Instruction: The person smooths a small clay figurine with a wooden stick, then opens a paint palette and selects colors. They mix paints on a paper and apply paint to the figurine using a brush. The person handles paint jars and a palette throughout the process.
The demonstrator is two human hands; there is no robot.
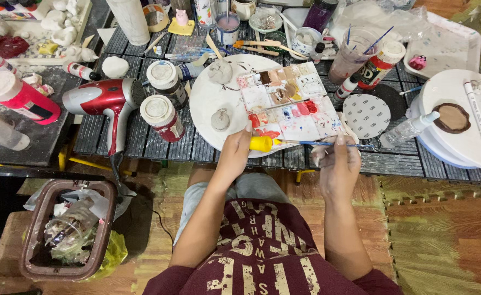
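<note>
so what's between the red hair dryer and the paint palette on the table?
Head view: two round-lidded jars sit between the hair dryer and the palette, plus the bare left part of the white round plate under the palette.

red hair dryer (101, 98) to my left, two lidded jars (161, 116) beside it, pink bottle (19, 97), bin (68, 229) on the floor, white turntable (459, 147) to my right, marker (476, 112) on it
</note>
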